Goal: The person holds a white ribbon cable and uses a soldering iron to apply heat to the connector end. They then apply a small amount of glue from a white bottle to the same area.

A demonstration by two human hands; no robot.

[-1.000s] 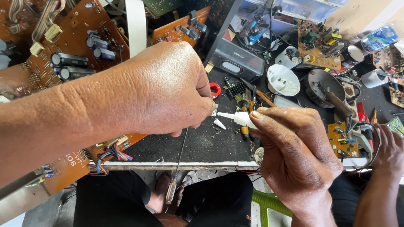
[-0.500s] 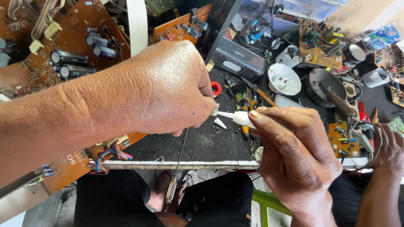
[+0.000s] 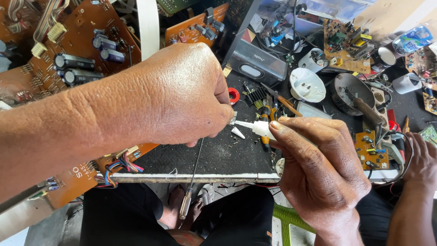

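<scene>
1. Almost nothing has moved since the earlier frames: both hands stay in the same pose over the desk, and the nozzle tip remains against the small part.
2. Left hand (image 3: 177, 95): curled into a loose fist, its grip closed on a small pale part (image 3: 233, 119) pinched at the fingertips; the part is mostly hidden, so its kind cannot be told.
3. Right hand (image 3: 318, 168): grip closed around a small white plastic tube with a tapered nozzle (image 3: 257, 127), thumb pressed on the tube's body. The nozzle points left and its tip touches the pinched part.
4. Thin metal-shafted screwdriver (image 3: 193, 177): runs down from under the left hand, past the desk's edge, its handle over the person's lap.
5. Small white cone-shaped cap (image 3: 238, 133): lies on the black desk (image 3: 218, 157), just below the nozzle.
6. Brown circuit board with black cylindrical capacitors (image 3: 77, 64): sits behind the left forearm, at the left.
7. Red ring-shaped piece (image 3: 233, 95): lies just beyond the left thumb.
8. Another person's hand (image 3: 421, 159): rests at the desk's right edge, well apart from the work.
</scene>
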